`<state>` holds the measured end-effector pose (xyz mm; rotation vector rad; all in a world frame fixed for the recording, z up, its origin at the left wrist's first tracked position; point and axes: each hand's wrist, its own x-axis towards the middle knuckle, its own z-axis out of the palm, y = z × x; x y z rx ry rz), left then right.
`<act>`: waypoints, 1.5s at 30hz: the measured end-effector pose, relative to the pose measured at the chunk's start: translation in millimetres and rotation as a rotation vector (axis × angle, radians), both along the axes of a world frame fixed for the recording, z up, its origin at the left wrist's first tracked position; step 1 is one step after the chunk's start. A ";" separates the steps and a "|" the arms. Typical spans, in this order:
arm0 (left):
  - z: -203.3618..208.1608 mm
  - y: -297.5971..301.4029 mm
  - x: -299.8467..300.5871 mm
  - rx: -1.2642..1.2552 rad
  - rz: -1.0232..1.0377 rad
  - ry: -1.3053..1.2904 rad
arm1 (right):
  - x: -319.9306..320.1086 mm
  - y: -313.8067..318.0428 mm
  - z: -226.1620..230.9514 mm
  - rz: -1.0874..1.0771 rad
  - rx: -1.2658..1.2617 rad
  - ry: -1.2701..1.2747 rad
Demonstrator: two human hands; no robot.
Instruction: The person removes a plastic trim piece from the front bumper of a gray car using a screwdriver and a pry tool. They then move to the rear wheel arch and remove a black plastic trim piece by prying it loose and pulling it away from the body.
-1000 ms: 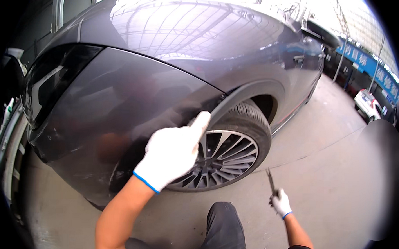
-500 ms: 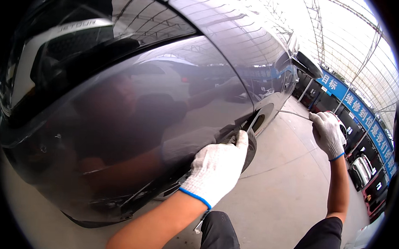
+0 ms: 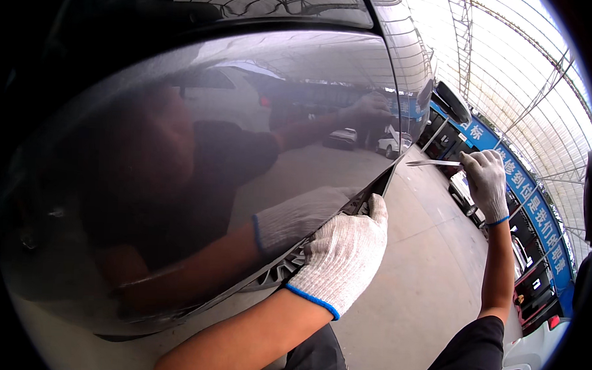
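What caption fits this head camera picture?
Gloved left hand presses the dark car panel while right hand holds a thin blade.

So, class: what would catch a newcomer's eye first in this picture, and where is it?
The glossy dark car panel fills the left and centre, mirroring the person. The left hand, in a white knit glove, rests at the panel's lower edge by the wheel arch. At right, the gloved right hand holds a thin metal tool pointed toward the car.

- 1 dark grey car body panel (image 3: 198,181), glossy, fills most of view
- 2 gloved hands: left hand (image 3: 342,255), right hand (image 3: 486,185)
- 2 white knit gloves, blue cuffs
- 1 thin metal tool (image 3: 432,163)
- 1 wheel (image 3: 286,266), partly visible
- 1 blue sign band (image 3: 524,193)
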<state>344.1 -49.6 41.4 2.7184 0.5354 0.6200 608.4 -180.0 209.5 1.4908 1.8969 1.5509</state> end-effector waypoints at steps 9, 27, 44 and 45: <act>0.0 4.1 4.9 0.040 -0.032 -0.053 | -35.5 18.2 22.5 -0.097 -0.066 -0.125; -18.3 0.0 17.3 -0.004 -0.050 -0.112 | 8.3 -46.5 -34.6 -0.339 -0.023 0.243; -0.6 36.8 -37.5 -0.008 -0.052 -0.105 | 22.4 71.1 -296.8 0.280 0.048 2.151; 1.4 40.1 -44.2 0.003 -0.029 -0.115 | 17.5 87.8 -298.0 0.344 0.014 2.195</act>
